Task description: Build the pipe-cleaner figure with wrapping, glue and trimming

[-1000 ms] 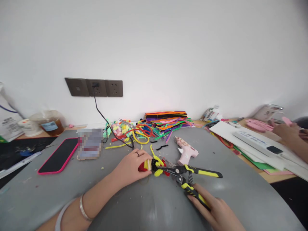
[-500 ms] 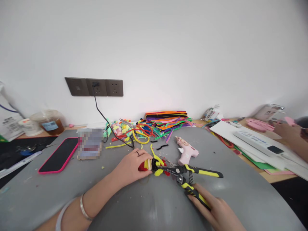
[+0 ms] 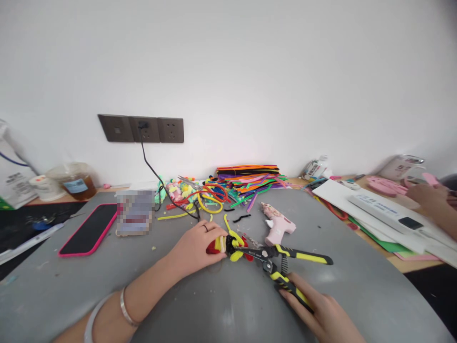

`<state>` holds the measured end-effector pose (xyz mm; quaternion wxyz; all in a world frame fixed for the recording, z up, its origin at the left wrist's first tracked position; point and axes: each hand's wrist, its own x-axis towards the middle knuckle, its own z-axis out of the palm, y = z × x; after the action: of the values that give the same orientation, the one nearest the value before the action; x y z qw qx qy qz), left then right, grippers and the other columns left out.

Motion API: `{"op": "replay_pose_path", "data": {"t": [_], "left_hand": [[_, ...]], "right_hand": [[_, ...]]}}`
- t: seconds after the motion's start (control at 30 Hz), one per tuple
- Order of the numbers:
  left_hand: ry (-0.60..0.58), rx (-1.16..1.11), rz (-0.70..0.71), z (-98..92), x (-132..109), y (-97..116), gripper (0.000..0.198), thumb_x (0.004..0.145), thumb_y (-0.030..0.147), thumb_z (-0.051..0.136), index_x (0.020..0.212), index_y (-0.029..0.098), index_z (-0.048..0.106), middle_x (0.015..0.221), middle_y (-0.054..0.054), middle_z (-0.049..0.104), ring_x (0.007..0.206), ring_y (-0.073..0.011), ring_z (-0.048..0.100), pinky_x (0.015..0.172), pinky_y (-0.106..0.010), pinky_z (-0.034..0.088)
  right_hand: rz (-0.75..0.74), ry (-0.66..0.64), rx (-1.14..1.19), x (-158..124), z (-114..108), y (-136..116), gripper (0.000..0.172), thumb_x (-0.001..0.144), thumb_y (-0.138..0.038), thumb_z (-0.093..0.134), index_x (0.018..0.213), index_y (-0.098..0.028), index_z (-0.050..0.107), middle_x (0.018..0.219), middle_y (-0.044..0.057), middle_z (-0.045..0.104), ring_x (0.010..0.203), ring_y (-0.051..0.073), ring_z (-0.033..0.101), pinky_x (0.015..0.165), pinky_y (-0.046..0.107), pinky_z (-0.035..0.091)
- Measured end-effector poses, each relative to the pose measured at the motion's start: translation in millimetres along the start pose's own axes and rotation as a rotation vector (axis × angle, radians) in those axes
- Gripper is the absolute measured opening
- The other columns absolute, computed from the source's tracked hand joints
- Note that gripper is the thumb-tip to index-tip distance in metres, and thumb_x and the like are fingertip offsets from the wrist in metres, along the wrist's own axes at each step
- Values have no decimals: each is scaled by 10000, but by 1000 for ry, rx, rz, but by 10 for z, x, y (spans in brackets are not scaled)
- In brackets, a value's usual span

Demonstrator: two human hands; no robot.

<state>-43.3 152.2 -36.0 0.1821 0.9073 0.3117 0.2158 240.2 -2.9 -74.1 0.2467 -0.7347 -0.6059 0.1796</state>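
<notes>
My left hand (image 3: 198,243) is closed around a small fuzzy pipe-cleaner figure (image 3: 222,245) in red, yellow, white and black, low over the grey table. Yellow and red pieces stick out of its right end. In my right hand (image 3: 317,312) is the lower handle of black-and-yellow pliers (image 3: 266,257). The upper handle stands free, spread apart by the spring. The jaw tips touch or overlap the figure's yellow and black end; whether they grip it I cannot tell. Behind the pliers lies a pink glue gun (image 3: 278,224). Short black pipe-cleaner scraps (image 3: 242,218) lie nearby.
A bundle of coloured pipe cleaners (image 3: 248,170) lies along the wall beside pompoms and scissors (image 3: 189,181). A phone (image 3: 89,231) and a drink cup (image 3: 75,181) are at left. Papers (image 3: 342,200) with a white box lie right, near another person's hand (image 3: 426,195). A black cable (image 3: 152,166) hangs from the socket.
The whole view has shifted very slightly. Both hands, the figure and the pliers keep the same positions relative to each other.
</notes>
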Motion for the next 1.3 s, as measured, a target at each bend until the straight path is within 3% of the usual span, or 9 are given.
{"op": "replay_pose_path", "data": {"t": [0.2, 0.4, 0.67, 0.8, 0.93, 1.1, 1.2, 1.3], "left_hand": [[-13, -1, -5, 5, 5, -5, 361, 843, 292, 788, 1180, 223, 680, 1233, -91, 719, 1120, -281, 658, 968, -407, 563], [-15, -7, -20, -2, 0, 19, 366, 839, 286, 794, 1182, 217, 688, 1212, -85, 727, 1110, -276, 654, 978, -405, 563], [-16, -30, -35, -8, -4, 47, 364, 835, 280, 791, 1181, 217, 696, 1219, -80, 733, 1113, -276, 642, 992, -412, 556], [20, -117, -76, 7, 0, 70, 344, 811, 258, 793, 1144, 221, 713, 1181, -77, 747, 1098, -284, 640, 987, -418, 540], [162, -469, -258, 18, 27, 88, 394, 805, 362, 791, 1169, 237, 703, 1127, -69, 758, 1062, -265, 669, 958, -392, 527], [256, -1207, -574, -10, 90, 123, 603, 728, 698, 785, 997, 162, 719, 868, -62, 746, 741, -163, 657, 609, -234, 496], [247, -1473, -583, -55, 123, 159, 569, 753, 668, 800, 951, 137, 753, 943, -101, 771, 772, -151, 674, 590, -204, 508], [273, -1619, -670, -104, 159, 187, 508, 885, 610, 707, 961, 110, 759, 911, -114, 777, 681, -132, 670, 526, -196, 506]], "right_hand": [[-17, -36, 8, 11, -20, 34, 402, 920, -586, 509, 985, -283, 766, 647, 41, 764, 547, 245, 731, 517, 239, 515], [-34, -81, 66, 15, -52, 111, 454, 928, -621, 522, 1012, -243, 759, 749, 48, 780, 630, 224, 719, 570, 225, 525], [29, -67, 299, -9, -70, 72, 456, 895, -648, 581, 916, -215, 721, 683, 8, 638, 614, 164, 580, 578, 211, 483], [196, -24, 540, -21, -51, 139, 560, 868, -755, 568, 916, -202, 646, 576, -61, 394, 484, 113, 372, 457, 223, 357], [235, -17, 670, -26, -23, 142, 634, 806, -826, 604, 923, -203, 600, 601, -81, 323, 493, 98, 306, 451, 226, 288], [240, 124, 785, -52, 13, 57, 597, 810, -786, 658, 930, -206, 585, 601, -87, 327, 496, 84, 271, 470, 227, 234], [261, 115, 830, -46, 9, 80, 598, 786, -776, 694, 924, -203, 591, 580, -86, 343, 479, 77, 282, 461, 221, 229], [296, 142, 908, -32, 6, 127, 595, 764, -747, 743, 945, -202, 587, 581, -90, 354, 478, 72, 307, 455, 205, 248]]}}
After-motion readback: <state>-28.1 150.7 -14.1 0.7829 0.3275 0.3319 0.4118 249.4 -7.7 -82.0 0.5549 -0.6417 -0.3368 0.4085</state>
